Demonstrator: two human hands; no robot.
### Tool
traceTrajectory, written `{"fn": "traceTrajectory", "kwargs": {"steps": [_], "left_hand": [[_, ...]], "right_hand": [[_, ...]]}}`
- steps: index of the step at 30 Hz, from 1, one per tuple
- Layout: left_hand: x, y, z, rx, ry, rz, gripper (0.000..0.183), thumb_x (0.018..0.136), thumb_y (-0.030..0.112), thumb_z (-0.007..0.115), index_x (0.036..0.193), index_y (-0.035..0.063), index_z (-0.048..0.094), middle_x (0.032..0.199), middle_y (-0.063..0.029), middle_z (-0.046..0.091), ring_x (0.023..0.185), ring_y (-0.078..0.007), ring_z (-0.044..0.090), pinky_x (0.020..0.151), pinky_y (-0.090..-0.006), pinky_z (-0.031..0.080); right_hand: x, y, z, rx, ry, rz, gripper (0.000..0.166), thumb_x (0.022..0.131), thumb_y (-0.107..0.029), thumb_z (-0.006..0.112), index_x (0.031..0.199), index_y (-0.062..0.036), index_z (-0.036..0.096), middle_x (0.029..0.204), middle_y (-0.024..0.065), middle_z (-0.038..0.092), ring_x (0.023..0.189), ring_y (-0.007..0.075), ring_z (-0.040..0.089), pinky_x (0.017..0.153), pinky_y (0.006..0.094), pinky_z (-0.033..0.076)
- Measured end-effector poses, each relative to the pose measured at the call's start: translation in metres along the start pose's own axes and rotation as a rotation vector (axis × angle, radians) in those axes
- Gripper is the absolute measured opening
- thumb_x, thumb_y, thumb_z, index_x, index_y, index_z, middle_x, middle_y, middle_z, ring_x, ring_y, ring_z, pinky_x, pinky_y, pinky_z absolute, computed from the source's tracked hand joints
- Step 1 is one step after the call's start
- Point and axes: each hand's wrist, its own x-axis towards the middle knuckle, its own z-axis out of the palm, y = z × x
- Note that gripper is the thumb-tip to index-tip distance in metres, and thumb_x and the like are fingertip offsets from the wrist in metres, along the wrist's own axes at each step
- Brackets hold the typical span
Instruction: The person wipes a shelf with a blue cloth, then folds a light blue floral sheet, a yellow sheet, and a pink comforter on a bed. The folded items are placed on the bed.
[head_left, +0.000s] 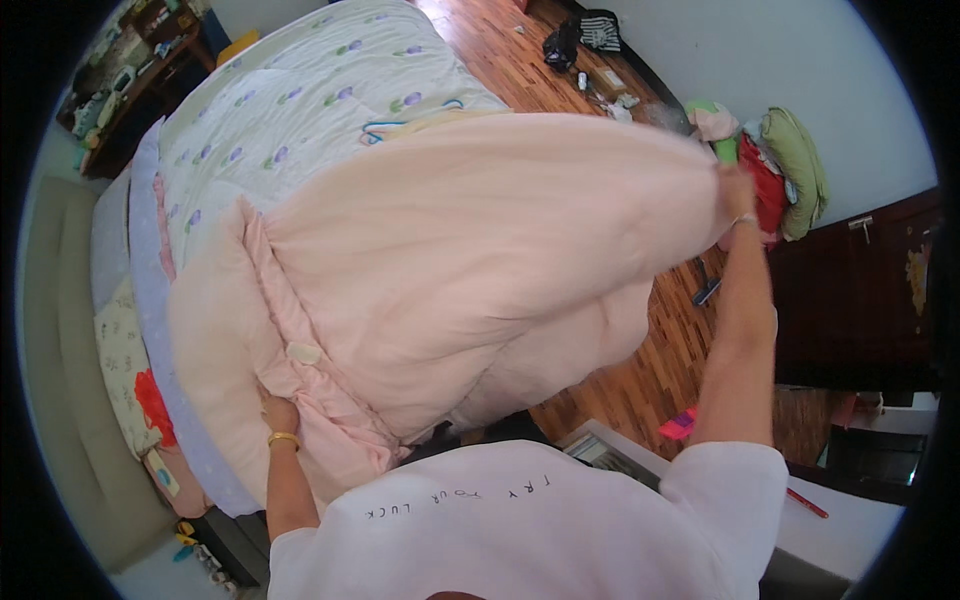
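Note:
A pale pink quilt (480, 225) spreads across the near side of the bed and billows out to the right, over the wood floor. My right hand (735, 193), slightly blurred, grips its far right edge with the arm stretched out. At the lower left my left hand (279, 414) grasps a gathered fold of the same quilt; its fingers are partly hidden in the cloth. A small white label (304, 353) shows on the fold above that hand. Beyond the quilt lies a white sheet (300, 105) with purple flowers, and blue hangers (382, 133) rest on it.
A padded headboard (75, 360) and pillows (116, 360) line the left side. On the right are a green cushion (796, 172), a red cloth bundle (761, 187) and a dark wooden door (855, 300). A black bag (562, 45) lies by the wall. A white-topped surface (825, 540) stands close at lower right.

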Motion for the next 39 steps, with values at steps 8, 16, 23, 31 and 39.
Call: {"fn": "traceTrajectory", "kwargs": {"steps": [8,16,23,31,39], "left_hand": [[-0.072,0.100,-0.061,0.165,0.582,0.351,0.070,0.078,0.009,0.066,0.135,-0.0071,0.031,0.138,-0.0233,0.036,0.127,-0.0333,0.037,0.106,-0.0378,0.031],[-0.212,0.397,-0.013,-0.018,-0.094,1.291,0.058,0.071,0.023,0.074,0.122,0.0066,0.051,0.117,-0.0162,0.053,0.102,-0.0325,0.054,0.085,-0.0400,0.045],[-0.137,0.446,0.084,0.265,0.267,0.988,0.062,0.073,0.024,0.070,0.129,0.0071,0.048,0.118,-0.0193,0.053,0.104,-0.0373,0.052,0.090,-0.0443,0.041],[-0.175,0.424,-0.078,-1.179,-0.932,0.489,0.042,0.076,0.001,0.055,0.117,-0.0068,0.055,0.107,-0.0104,0.064,0.100,-0.0192,0.059,0.088,-0.0308,0.047],[-0.189,0.434,-0.010,-0.228,-1.314,0.795,0.034,0.067,-0.003,0.063,0.100,-0.0007,0.066,0.104,-0.0112,0.064,0.102,-0.0205,0.058,0.087,-0.0332,0.045]], "right_hand": [[-0.139,-0.130,0.135,1.825,-0.327,0.669,0.028,0.091,-0.021,0.055,0.114,-0.0053,0.058,0.091,-0.0012,0.057,0.072,0.0113,0.052,0.065,0.0259,0.044],[-0.115,-0.188,-0.023,2.543,-0.215,0.751,0.026,0.091,-0.019,0.056,0.110,-0.0019,0.060,0.094,0.0021,0.061,0.085,0.0107,0.056,0.073,0.0233,0.045],[-0.060,-0.159,-0.117,2.678,-0.355,0.185,0.012,0.090,-0.013,0.057,0.095,-0.0028,0.058,0.079,0.0065,0.061,0.067,0.0154,0.060,0.059,0.0256,0.053],[-0.123,-0.207,0.037,2.263,-0.459,0.446,0.047,0.082,-0.012,0.065,0.125,0.0009,0.050,0.115,0.0133,0.059,0.103,0.0184,0.056,0.085,0.0273,0.047],[-0.142,-0.251,0.032,2.154,-0.414,0.443,0.047,0.080,-0.012,0.064,0.122,0.0033,0.050,0.116,0.0129,0.057,0.105,0.0190,0.053,0.087,0.0290,0.044]]}}
